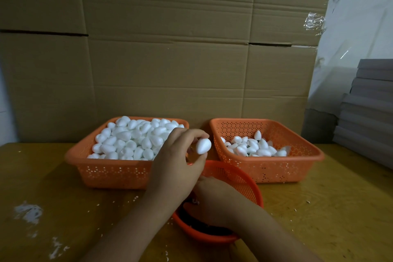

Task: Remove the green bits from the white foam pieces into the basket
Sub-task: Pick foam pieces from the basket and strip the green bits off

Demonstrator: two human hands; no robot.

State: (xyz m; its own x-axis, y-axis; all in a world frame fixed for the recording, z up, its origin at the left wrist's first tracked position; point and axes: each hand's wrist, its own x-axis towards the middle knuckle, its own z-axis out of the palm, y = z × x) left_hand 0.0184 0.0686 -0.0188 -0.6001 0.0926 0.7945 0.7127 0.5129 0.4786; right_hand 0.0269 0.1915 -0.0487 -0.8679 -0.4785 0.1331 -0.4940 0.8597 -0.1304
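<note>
Above the round orange mesh basket [240, 178] at near centre, left hand [176, 161] pinching a white egg-shaped foam piece [203, 145] in curled fingertips, right hand [209, 195] inside the basket, fingers hidden, grip unclear

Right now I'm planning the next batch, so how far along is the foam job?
Well along, by the look of it. The left basket is heaped with foam pieces, likely finished. In hand: the left hand pinches one foam piece while the right hand reaches into the round basket. Left: a shallow layer in the right basket, with dark bits among it.
</note>
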